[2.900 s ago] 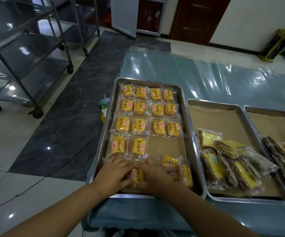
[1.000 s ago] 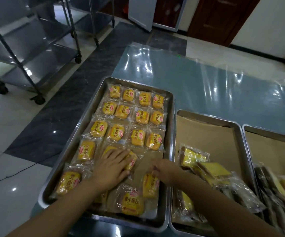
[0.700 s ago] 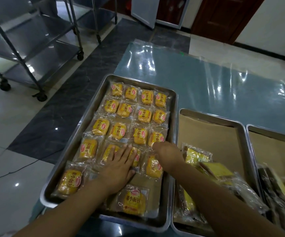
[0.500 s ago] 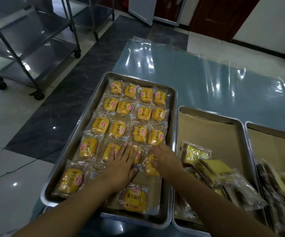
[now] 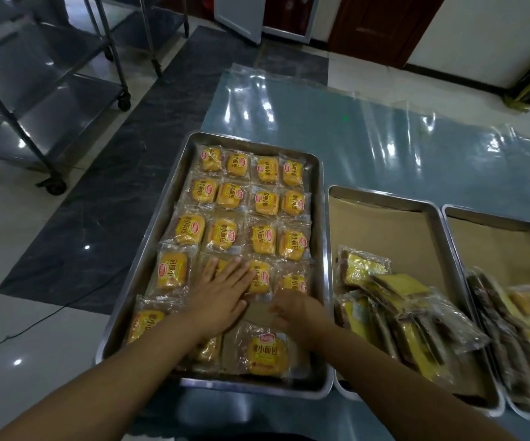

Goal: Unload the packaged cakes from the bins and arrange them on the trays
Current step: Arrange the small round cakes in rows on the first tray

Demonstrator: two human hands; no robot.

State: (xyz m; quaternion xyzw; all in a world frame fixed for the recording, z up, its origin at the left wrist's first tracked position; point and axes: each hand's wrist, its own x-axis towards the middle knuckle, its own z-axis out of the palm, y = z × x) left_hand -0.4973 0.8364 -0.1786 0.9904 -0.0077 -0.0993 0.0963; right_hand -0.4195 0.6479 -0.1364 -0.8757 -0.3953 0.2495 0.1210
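Observation:
A steel tray (image 5: 323, 237) holds several yellow packaged cakes in neat rows. My left hand (image 5: 222, 294) lies flat with spread fingers on two cakes of the fourth row, one of them (image 5: 259, 276) under my fingertips. My right hand (image 5: 295, 310) hovers low over the bare brown paper just below the row's rightmost cake (image 5: 294, 281); its fingers look loosely bent and hold nothing. A loose cake (image 5: 268, 354) lies at the tray's near edge, and another (image 5: 144, 324) sits at the near left.
A second tray (image 5: 384, 198) to the right holds a pile of flat yellow-and-brown packets (image 5: 394, 300). A third tray (image 5: 492, 214) at far right holds more packets. Steel trolleys (image 5: 34, 100) stand on the floor at left. The table's plastic cover (image 5: 352, 128) stretches behind the trays.
My right hand has drawn back toward me off the rightmost cake of the fourth row, which now lies in place. My left hand stays flat on the same row.

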